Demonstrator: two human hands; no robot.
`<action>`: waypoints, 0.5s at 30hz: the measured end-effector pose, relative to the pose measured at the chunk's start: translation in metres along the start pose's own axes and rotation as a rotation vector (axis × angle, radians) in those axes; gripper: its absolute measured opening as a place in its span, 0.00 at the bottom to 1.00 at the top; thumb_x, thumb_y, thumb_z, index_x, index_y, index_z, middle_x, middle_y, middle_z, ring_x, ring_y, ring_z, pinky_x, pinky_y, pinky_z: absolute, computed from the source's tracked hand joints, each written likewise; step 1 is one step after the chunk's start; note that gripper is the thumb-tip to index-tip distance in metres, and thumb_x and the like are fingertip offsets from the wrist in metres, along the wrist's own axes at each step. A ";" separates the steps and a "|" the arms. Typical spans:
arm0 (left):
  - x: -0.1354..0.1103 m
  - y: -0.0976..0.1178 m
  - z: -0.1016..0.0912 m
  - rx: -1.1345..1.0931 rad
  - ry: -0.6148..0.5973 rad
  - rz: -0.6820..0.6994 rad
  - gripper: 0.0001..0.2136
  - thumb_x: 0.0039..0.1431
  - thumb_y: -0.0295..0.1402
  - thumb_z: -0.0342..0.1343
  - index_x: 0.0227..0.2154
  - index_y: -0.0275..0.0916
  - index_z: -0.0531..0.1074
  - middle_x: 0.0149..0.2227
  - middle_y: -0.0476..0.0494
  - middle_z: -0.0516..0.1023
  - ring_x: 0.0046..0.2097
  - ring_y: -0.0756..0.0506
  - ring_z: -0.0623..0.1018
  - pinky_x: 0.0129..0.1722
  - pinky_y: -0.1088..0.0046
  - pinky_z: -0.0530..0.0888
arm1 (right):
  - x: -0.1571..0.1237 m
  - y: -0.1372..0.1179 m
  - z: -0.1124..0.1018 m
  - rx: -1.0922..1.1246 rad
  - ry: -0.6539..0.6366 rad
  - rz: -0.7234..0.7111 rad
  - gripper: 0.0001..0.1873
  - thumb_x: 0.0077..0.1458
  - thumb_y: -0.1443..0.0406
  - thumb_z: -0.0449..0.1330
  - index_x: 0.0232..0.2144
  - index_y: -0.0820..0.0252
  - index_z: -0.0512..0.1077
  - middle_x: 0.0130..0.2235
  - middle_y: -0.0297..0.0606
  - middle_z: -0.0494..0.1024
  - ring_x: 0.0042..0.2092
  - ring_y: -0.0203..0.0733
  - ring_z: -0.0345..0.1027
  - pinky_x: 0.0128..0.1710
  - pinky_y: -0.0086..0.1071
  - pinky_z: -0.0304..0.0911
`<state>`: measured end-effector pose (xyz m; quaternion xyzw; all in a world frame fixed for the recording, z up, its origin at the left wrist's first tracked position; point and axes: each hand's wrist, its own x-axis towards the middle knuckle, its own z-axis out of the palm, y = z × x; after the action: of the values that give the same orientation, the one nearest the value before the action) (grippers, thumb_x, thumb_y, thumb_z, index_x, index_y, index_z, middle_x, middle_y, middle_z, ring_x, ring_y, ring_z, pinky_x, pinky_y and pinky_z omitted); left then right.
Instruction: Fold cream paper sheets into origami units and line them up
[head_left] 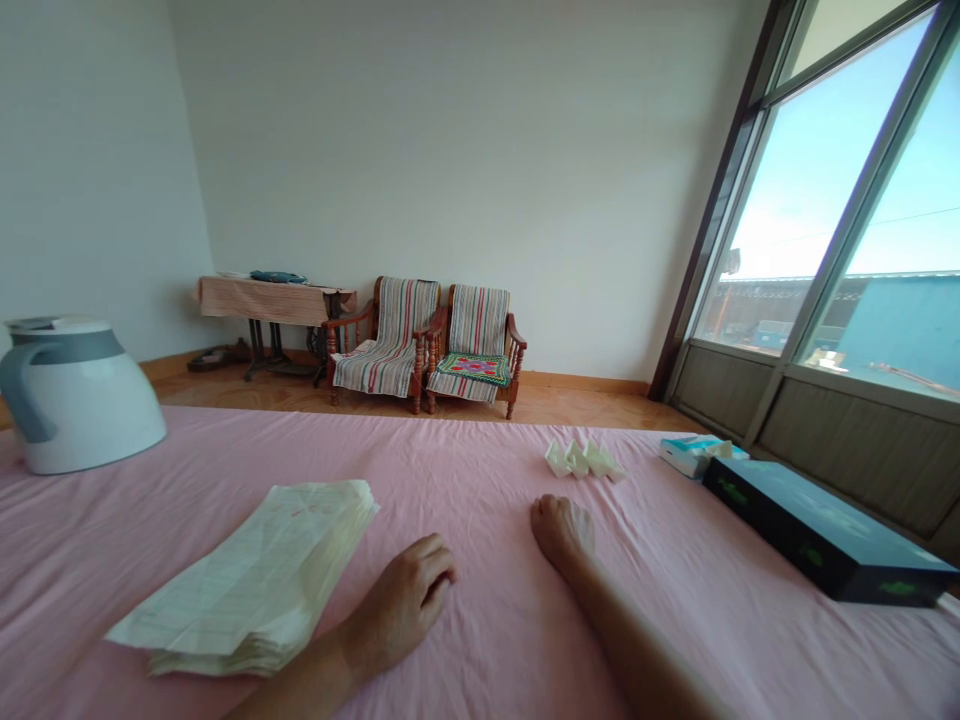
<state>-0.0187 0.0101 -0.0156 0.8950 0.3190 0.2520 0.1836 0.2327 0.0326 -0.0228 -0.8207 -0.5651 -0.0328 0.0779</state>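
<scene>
My left hand [405,600] rests on the pink cloth [480,470] with its fingers loosely curled under and nothing in them, just right of a stack of lined paper sheets [255,580]. My right hand [562,530] lies further out on the cloth, knuckles up and fingers bent down against it, with nothing visible in them. A little beyond it sit several small folded white paper pieces [581,460] in a row.
A white jug kettle with a grey handle [75,395] stands at the far left. A long black box [825,530] and a light blue tissue box [694,452] lie at the right, beside a large window [847,200]. Two striped wooden armchairs [427,345] and a small table [270,300] stand against the back wall.
</scene>
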 end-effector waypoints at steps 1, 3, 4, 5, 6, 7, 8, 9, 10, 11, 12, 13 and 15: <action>0.000 0.000 0.000 0.005 -0.001 0.002 0.12 0.53 0.15 0.47 0.30 0.37 0.69 0.35 0.47 0.70 0.38 0.48 0.72 0.39 0.74 0.68 | 0.000 0.000 0.000 -0.005 -0.017 0.006 0.17 0.63 0.60 0.58 0.51 0.60 0.67 0.51 0.42 0.71 0.47 0.45 0.70 0.45 0.44 0.68; -0.001 0.001 -0.001 0.018 -0.005 0.005 0.12 0.54 0.15 0.47 0.31 0.37 0.69 0.35 0.46 0.70 0.39 0.47 0.72 0.40 0.74 0.68 | 0.001 0.000 0.000 -0.017 -0.054 0.018 0.17 0.63 0.60 0.58 0.51 0.60 0.68 0.51 0.42 0.71 0.47 0.44 0.70 0.45 0.43 0.68; -0.001 0.002 -0.002 0.025 -0.009 0.006 0.12 0.54 0.15 0.47 0.31 0.37 0.69 0.36 0.46 0.70 0.39 0.47 0.72 0.40 0.74 0.68 | 0.001 0.000 0.000 -0.022 -0.066 0.020 0.17 0.63 0.60 0.58 0.51 0.60 0.68 0.51 0.42 0.71 0.47 0.44 0.70 0.45 0.44 0.68; -0.002 0.004 -0.003 0.032 -0.015 0.007 0.12 0.54 0.15 0.47 0.31 0.37 0.69 0.36 0.46 0.71 0.39 0.47 0.72 0.40 0.73 0.68 | 0.002 0.000 0.000 -0.026 -0.077 0.021 0.17 0.63 0.60 0.58 0.51 0.60 0.68 0.51 0.42 0.71 0.47 0.45 0.70 0.45 0.44 0.68; -0.003 0.005 -0.004 0.040 -0.025 0.008 0.12 0.54 0.14 0.47 0.32 0.37 0.69 0.36 0.46 0.71 0.40 0.47 0.72 0.41 0.73 0.68 | 0.002 0.000 0.001 -0.030 -0.086 0.020 0.17 0.63 0.60 0.58 0.51 0.60 0.68 0.51 0.42 0.71 0.47 0.45 0.70 0.45 0.44 0.68; -0.003 0.007 -0.006 0.048 -0.034 0.011 0.12 0.54 0.14 0.48 0.32 0.37 0.69 0.36 0.46 0.71 0.40 0.47 0.72 0.41 0.73 0.68 | 0.002 0.000 0.001 -0.033 -0.095 0.018 0.17 0.63 0.59 0.58 0.51 0.60 0.68 0.51 0.42 0.71 0.47 0.45 0.70 0.45 0.44 0.68; -0.004 0.009 -0.008 0.056 -0.047 0.012 0.12 0.53 0.14 0.48 0.32 0.37 0.69 0.36 0.46 0.71 0.40 0.47 0.72 0.42 0.73 0.68 | 0.002 0.001 0.001 -0.036 -0.101 0.016 0.17 0.63 0.59 0.58 0.51 0.60 0.68 0.51 0.42 0.71 0.47 0.45 0.70 0.45 0.44 0.68; -0.005 0.011 -0.010 0.066 -0.057 0.014 0.12 0.53 0.14 0.49 0.32 0.38 0.70 0.36 0.47 0.72 0.41 0.46 0.72 0.42 0.73 0.68 | 0.003 0.001 0.001 -0.039 -0.106 0.013 0.17 0.63 0.59 0.58 0.51 0.60 0.68 0.51 0.42 0.71 0.47 0.45 0.70 0.45 0.44 0.68; -0.006 0.013 -0.012 0.077 -0.066 0.016 0.11 0.54 0.15 0.50 0.32 0.38 0.70 0.37 0.47 0.72 0.42 0.46 0.72 0.43 0.72 0.68 | 0.003 0.001 0.001 -0.041 -0.109 0.009 0.17 0.63 0.59 0.58 0.51 0.60 0.68 0.51 0.42 0.71 0.47 0.45 0.70 0.45 0.44 0.68; -0.007 0.015 -0.014 0.094 -0.086 0.020 0.10 0.56 0.16 0.50 0.32 0.38 0.69 0.37 0.47 0.73 0.42 0.46 0.72 0.44 0.71 0.68 | 0.003 0.002 0.001 -0.042 -0.109 0.006 0.17 0.63 0.59 0.58 0.51 0.60 0.68 0.51 0.42 0.71 0.47 0.45 0.70 0.45 0.44 0.68; -0.008 0.017 -0.016 0.146 -0.105 0.034 0.09 0.57 0.17 0.50 0.33 0.38 0.69 0.38 0.46 0.73 0.42 0.45 0.72 0.45 0.71 0.68 | 0.003 0.002 0.001 -0.040 -0.110 -0.002 0.16 0.63 0.59 0.58 0.51 0.60 0.68 0.51 0.42 0.71 0.46 0.44 0.70 0.45 0.43 0.68; -0.009 0.019 -0.017 0.196 -0.134 0.052 0.09 0.58 0.17 0.51 0.34 0.38 0.69 0.38 0.46 0.73 0.43 0.45 0.72 0.45 0.70 0.69 | 0.003 0.003 0.001 -0.039 -0.109 -0.006 0.16 0.63 0.59 0.58 0.50 0.60 0.68 0.51 0.42 0.72 0.46 0.44 0.70 0.44 0.43 0.68; -0.012 0.022 -0.019 0.274 -0.189 0.088 0.09 0.58 0.18 0.51 0.35 0.38 0.68 0.39 0.46 0.74 0.43 0.45 0.72 0.46 0.69 0.69 | 0.003 0.004 0.002 -0.032 -0.098 -0.021 0.15 0.63 0.58 0.57 0.48 0.60 0.69 0.48 0.41 0.73 0.44 0.42 0.71 0.43 0.42 0.68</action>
<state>-0.0269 -0.0105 0.0060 0.9445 0.2922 0.1287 0.0779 0.2378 0.0346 -0.0245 -0.8166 -0.5761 -0.0026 0.0365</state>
